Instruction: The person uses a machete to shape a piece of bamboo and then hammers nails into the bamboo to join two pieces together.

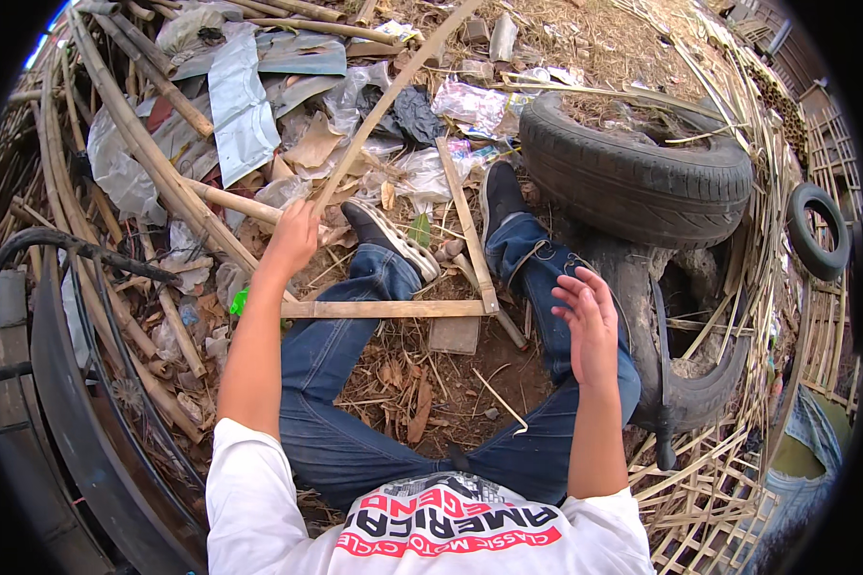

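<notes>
My left hand [295, 235] is closed around the lower part of a long, thin bamboo strip [393, 101] that slants up and away to the right. Below that hand, a flat bamboo strip [384, 309] lies crosswise over my lower legs. At its right end it meets another bamboo strip [465, 216] in a corner, which points away between my feet. Whether the held strip joins the crosswise one is hidden by my left forearm. My right hand [587, 321] hovers above my right leg, fingers stretched out, holding nothing.
An old tyre [633, 182] rests right of my feet, with another worn tyre [710, 393] below. A blade-like tool with a black handle [664, 448] leans there. Bamboo poles [149, 158] and plastic scraps crowd the left. Woven bamboo [710, 508] and someone's denim [801, 479] show at lower right.
</notes>
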Demonstrator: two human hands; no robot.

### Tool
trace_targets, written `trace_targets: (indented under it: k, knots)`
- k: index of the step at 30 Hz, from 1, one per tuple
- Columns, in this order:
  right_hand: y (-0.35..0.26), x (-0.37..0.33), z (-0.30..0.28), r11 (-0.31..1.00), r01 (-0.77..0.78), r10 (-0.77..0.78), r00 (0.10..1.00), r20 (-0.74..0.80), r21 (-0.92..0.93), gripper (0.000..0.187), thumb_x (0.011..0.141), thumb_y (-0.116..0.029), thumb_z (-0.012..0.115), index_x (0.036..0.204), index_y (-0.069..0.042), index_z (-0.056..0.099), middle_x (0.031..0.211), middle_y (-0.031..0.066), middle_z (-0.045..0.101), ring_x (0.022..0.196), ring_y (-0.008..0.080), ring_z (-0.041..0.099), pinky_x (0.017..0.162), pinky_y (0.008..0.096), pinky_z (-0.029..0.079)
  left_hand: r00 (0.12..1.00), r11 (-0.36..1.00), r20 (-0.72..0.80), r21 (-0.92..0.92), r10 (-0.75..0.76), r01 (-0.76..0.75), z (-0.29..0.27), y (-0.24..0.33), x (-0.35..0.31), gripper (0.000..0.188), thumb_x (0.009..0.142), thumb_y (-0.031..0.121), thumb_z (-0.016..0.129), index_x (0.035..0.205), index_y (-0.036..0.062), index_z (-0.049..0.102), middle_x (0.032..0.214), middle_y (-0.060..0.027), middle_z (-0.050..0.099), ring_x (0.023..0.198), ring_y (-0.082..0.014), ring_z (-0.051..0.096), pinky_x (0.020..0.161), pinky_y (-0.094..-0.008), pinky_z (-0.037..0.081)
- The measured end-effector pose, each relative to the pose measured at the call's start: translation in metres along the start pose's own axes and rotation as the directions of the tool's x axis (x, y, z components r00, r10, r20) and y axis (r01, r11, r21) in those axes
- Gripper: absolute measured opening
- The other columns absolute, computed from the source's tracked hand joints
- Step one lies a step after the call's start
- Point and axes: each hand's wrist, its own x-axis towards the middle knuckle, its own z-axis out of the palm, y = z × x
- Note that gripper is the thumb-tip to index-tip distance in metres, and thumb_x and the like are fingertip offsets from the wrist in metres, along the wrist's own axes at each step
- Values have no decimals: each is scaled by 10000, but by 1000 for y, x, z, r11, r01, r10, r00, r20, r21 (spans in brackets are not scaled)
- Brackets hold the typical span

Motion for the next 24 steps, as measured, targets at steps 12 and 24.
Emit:
trace_targets:
  k: [12, 24]
  knots:
    - [-5, -13, -24, 918, -344, 243, 882, 405, 198, 795, 962, -627, 399, 1370, 55, 435, 1142, 230, 636, 980, 307, 662, 811, 465, 563, 834, 771, -56, 420, 549, -480, -53, -11, 42, 274, 792, 44, 592, 1063, 85, 606, 916, -103, 519, 927, -301, 551, 848, -423, 448]
    - [18, -48, -18, 819, -573, 481, 723, 496, 41, 419, 819, -208, 779, 1079, 76, 614, 862, 131, 709, 750, 166, 683, 673, 280, 546, 690, 596, -110, 613, 715, -520, 8, 35, 145, 371, 816, 108, 607, 1178, 184, 637, 1052, -25, 594, 1103, -216, 545, 989, -428, 377]
